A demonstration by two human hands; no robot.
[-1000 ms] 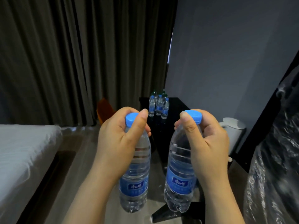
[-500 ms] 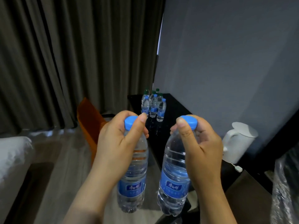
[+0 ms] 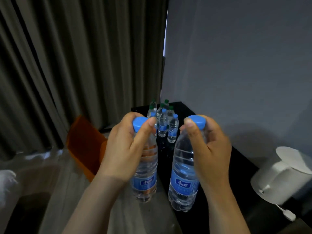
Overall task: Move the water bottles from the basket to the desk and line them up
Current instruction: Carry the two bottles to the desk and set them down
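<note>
Gripping one water bottle in each hand, both upright, in the air at the near end of the desk point(image 3: 239, 168). Left hand point(image 3: 125, 152) wrapped round the neck of the left bottle point(image 3: 145, 179), thumb laid up the shoulder to just under the blue cap. Held just off the desk's left edge, above the floor. Right hand point(image 3: 209, 152) clamped the same way on the right bottle point(image 3: 184, 179), thumb tip against the side of the cap. Held over the desk's near left corner, base apparently clear of the surface, though hard to judge in the dim light. Side by side, not touching, blue labels facing the camera.

At the desk's far end, a cluster of bottles point(image 3: 163, 122) standing upright close together, blue caps in front, green caps behind. On the desk's right side, nearer than the cluster, a white kettle point(image 3: 283, 176), blurred. Left of the desk, an orange chair point(image 3: 82, 142). Beyond the desk's far left corner, a grey curtain point(image 3: 76, 56); along its right side, a plain wall point(image 3: 244, 65).
</note>
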